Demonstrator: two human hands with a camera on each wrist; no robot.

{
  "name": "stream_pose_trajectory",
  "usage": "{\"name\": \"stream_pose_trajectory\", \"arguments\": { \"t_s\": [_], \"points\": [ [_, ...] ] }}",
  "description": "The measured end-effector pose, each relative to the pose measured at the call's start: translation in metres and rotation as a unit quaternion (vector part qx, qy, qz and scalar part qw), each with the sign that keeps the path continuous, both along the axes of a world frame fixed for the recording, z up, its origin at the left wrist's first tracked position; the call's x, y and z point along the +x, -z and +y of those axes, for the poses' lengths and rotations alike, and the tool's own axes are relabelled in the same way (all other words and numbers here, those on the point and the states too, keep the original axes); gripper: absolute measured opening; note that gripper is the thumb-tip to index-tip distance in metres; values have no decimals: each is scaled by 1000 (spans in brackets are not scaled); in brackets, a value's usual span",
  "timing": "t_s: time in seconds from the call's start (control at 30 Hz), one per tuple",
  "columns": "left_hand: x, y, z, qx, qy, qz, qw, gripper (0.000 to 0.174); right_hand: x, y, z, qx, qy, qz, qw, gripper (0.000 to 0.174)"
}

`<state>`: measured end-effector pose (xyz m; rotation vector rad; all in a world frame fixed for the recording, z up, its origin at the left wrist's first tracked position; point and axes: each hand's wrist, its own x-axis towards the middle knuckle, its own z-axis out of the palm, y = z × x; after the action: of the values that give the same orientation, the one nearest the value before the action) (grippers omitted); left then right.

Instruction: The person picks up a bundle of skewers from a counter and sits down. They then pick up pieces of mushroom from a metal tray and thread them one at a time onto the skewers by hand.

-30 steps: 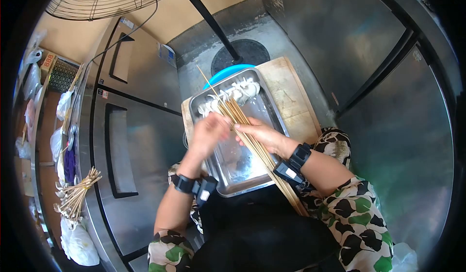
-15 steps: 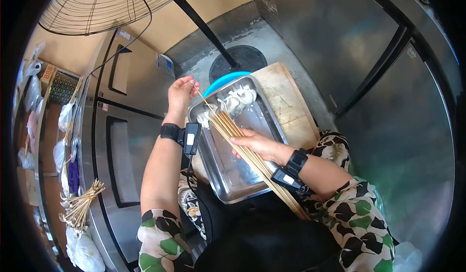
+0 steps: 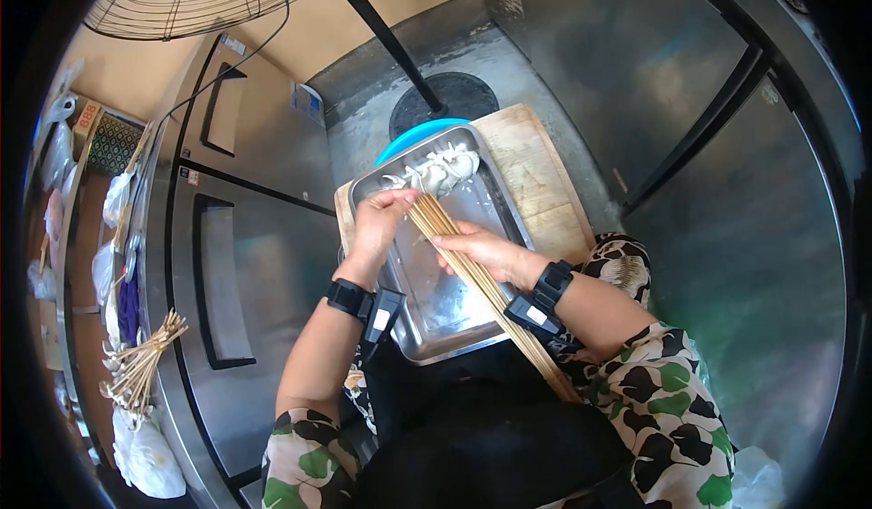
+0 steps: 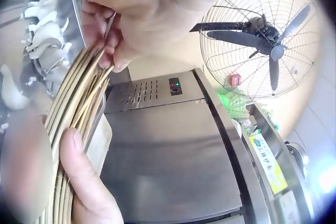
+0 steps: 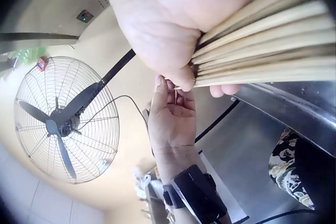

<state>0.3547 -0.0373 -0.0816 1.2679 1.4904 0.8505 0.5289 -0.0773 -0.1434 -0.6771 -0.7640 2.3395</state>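
My right hand grips a thick bundle of bamboo skewers, the thumb lying across it. The bundle slants from over a metal tray down toward the lap. At its upper end, my left hand pinches the end of a skewer, fingertips close against the other sticks. The left wrist view shows the skewer tip between the left fingers, with the right thumb on the bundle below. White curved food pieces lie in the tray's far end, partly behind the hand and sticks.
The tray sits on a wooden board, with a blue basin rim behind. A standing fan's base is farther back. Steel cabinets flank both sides. Filled skewers and plastic bags hang at the left.
My left hand has come down from the far tip of one jutting skewer to the bundle's upper end, and that skewer no longer sticks out far. The right hand keeps its hold.
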Motion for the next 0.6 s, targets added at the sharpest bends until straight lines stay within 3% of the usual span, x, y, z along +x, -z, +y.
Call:
{"name": "stream_pose_trajectory", "arguments": {
  "t_s": [0.13,0.23,0.43,0.6],
  "points": [
    [10,-3,-15,-40,8,-27,999,26,1,2,2,7,-4,-13,1000,23],
    [17,-7,-26,20,-38,-73,996,30,4,2,6,1,1,-11,1000,22],
    [-3,18,-35,-123,-66,-188,972,19,1,7,2,-13,-19,-53,998,19],
    [0,23,-37,-116,-105,-205,966,16,-1,12,4,-23,-21,-70,997,18]
  ]
}}
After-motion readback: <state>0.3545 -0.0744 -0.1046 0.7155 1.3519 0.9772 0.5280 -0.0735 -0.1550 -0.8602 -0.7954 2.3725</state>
